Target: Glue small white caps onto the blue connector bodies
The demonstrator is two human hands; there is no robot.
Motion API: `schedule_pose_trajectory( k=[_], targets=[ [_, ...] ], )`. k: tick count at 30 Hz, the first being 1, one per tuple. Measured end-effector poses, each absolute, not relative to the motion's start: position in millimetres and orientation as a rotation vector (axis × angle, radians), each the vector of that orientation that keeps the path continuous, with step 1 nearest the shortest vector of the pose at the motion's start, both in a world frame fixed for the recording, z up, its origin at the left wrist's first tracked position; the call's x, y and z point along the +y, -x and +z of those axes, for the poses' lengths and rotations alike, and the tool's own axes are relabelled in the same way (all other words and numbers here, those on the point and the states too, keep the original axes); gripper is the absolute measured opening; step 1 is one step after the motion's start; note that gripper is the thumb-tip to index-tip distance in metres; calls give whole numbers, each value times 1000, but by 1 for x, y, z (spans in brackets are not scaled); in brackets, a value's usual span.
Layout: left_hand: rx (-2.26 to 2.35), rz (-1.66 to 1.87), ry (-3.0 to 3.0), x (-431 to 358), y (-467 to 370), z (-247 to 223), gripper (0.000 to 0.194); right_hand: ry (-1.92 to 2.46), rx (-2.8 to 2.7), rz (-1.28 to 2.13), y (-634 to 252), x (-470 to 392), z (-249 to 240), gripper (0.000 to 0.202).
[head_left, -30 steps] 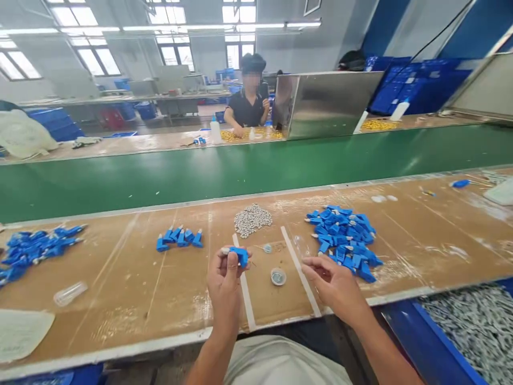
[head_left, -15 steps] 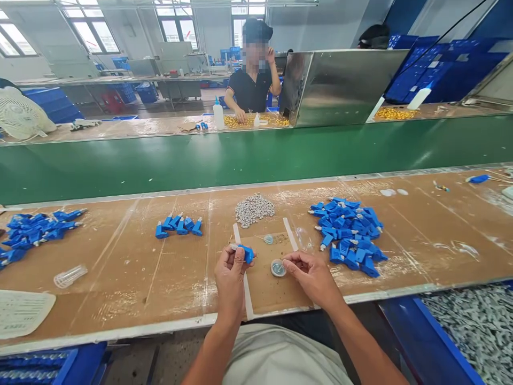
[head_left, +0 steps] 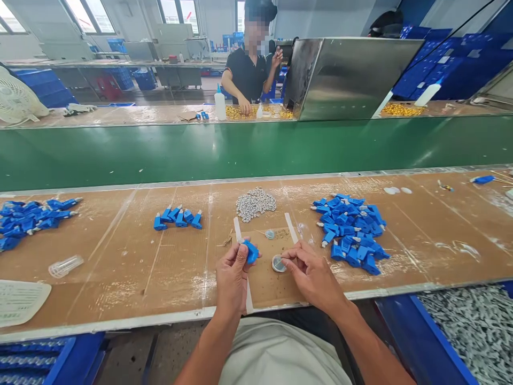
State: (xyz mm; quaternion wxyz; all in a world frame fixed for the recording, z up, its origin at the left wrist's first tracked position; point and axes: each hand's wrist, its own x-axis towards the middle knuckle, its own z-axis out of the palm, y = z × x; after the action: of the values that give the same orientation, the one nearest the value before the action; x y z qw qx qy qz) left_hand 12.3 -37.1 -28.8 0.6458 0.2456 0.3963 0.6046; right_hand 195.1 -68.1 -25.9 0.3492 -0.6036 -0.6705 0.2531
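Near the worktop's (head_left: 176, 267) front edge, the left hand (head_left: 231, 271) pinches a blue piece (head_left: 252, 252); the right hand (head_left: 316, 271) is at a little dish (head_left: 276, 263), whether gripping, I can't tell. This piece seems not done; maybe the small blue row (head_left: 178, 216) is done and the blue heap (head_left: 350, 230) isn't

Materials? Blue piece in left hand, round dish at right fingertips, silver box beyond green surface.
Blue piece: likely plastic; uniform opaque colour, satin. Round dish: plastic or metal, can't tell; pale greyish, slight sheen. Silver box: probably sheet metal; smooth, blurred reflections.
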Motion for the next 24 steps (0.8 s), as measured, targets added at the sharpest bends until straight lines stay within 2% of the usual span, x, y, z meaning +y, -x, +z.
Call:
schedule_pose_trajectory(
  k=[4, 12, 18, 24],
  targets=[
    [831, 1252, -512, -41, -13, -23, 40, 1538, -1647, 651, -204, -67, -21, 18],
    [697, 986, -414, -47, -24, -12, 36, 1338, -1228, 866, -215, -66, 5, 22],
    [593, 838, -345, -52, -30, -6, 34, 1305, -1210, 674, -200, -72, 35, 11],
    [529, 782, -316, -55, -34, -4, 21, 1371, -1345, 453, -187, -76, 43, 6]
  ],
)
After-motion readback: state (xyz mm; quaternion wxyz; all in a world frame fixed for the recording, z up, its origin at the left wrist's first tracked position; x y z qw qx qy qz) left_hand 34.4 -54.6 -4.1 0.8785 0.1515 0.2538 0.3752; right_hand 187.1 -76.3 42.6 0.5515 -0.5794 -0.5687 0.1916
